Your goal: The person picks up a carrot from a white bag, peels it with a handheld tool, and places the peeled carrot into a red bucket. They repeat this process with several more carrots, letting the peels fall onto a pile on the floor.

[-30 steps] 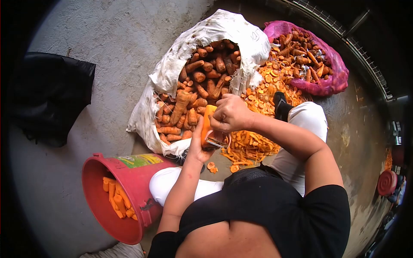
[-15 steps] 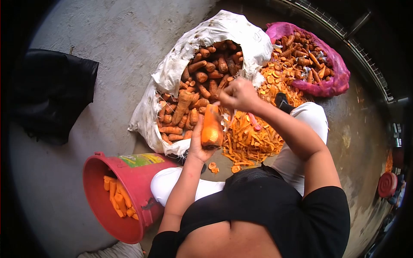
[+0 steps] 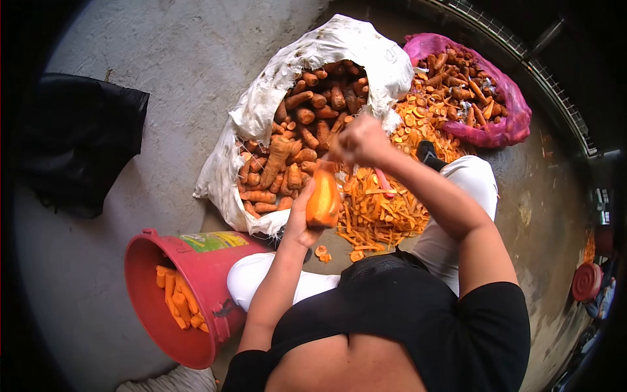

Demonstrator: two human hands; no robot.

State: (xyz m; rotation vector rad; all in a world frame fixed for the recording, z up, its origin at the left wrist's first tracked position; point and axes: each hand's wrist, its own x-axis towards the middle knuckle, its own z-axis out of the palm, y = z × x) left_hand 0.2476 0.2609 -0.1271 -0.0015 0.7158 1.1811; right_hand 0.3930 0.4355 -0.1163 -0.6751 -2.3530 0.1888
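Shows a brighter orange face on the held carrot (image 3: 322, 204) than half a second ago, with less dark skin at the near end. Has lifted the right hand (image 3: 360, 140) away from that end since a second ago. Counts one carrot in hand, one white sack (image 3: 225, 153) and one pink sack (image 3: 517, 111) of carrots, one tilted red bucket (image 3: 215, 271) and several peeled carrots (image 3: 181, 302) inside, too overlapped to number. Grasps the carrot in the left hand (image 3: 302, 221), forearm angled up, just beside the heap of peelings (image 3: 382, 212). Bends the right elbow outward, fingers curled and motion-blurred near the carrot's far end, any grip there impossible to tell.
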